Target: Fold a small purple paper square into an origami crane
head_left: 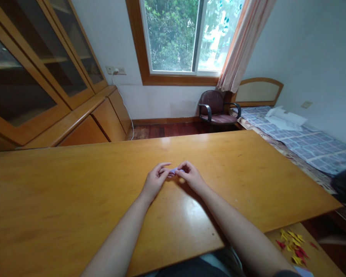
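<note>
Both forearms reach in from the near edge and slant inward, so the two hands meet over the middle of the table [89,184]. The person's left hand [156,177] pinches the left end of one pale-purple piece [173,170], seemingly folded paper, between thumb and fingers, its index finger stretched out above. The right hand [192,176] curls over the right end, thumb and fingertips closed narrowly on it. The piece is small and slim, partly hidden by the fingers, and held just above the tabletop.

The table is smooth, glossy yellow-brown wood. At the near right, on a lower wooden surface [321,257], lie pointed yellow pieces [296,258] and fewer red pieces [300,252], too clustered to count surely. Far beyond stand one maroon armchair [212,103] and one two-paned window [171,38].
</note>
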`<state>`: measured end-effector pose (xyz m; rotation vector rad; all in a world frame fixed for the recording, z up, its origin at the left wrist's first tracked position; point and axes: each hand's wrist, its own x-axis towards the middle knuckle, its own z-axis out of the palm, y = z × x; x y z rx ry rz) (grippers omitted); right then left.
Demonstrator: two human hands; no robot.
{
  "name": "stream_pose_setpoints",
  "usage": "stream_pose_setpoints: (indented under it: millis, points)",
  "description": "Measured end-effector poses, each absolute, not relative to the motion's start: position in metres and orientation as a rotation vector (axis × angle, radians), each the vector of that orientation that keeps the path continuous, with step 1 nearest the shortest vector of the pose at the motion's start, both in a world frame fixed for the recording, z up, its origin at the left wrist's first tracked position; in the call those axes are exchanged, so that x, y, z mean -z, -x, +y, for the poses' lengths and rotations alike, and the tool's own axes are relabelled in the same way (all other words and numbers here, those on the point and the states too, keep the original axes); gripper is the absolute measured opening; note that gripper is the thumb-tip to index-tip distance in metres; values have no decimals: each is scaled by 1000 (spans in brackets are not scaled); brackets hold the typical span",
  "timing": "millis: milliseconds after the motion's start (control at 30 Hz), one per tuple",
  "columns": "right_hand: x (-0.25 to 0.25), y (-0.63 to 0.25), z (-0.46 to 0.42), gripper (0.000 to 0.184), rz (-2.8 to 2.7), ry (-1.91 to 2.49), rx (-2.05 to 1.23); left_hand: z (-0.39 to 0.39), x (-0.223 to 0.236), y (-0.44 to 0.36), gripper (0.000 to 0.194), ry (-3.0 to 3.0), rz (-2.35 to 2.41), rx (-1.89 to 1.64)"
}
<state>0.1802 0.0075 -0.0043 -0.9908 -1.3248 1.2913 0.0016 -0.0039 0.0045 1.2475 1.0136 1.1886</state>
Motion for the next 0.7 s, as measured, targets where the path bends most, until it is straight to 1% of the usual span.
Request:
stream_pose_setpoints:
  millis: [133, 233, 333, 500, 700]
  points:
    - [4, -180, 6, 28, -1330, 973, -1302, -3, 4, -1, 47, -1364, 1041, -1168]
    - [5, -180, 6, 29, -1363, 977, -1300, -2, 5, -2, 43, -1396, 1076, -1170]
    - [5, -179, 6, 32, -1372, 991, -1297, -2, 2, -2, 42, -1374, 1082, -1185]
    - [2, -179, 7, 37, -1323, 987, -1321, -3, -4, -2, 46, -1287, 1043, -1170]
    - [0, -181, 7, 34, -1255, 960, -1398, -2, -2, -3, 46, -1262, 1019, -1171]
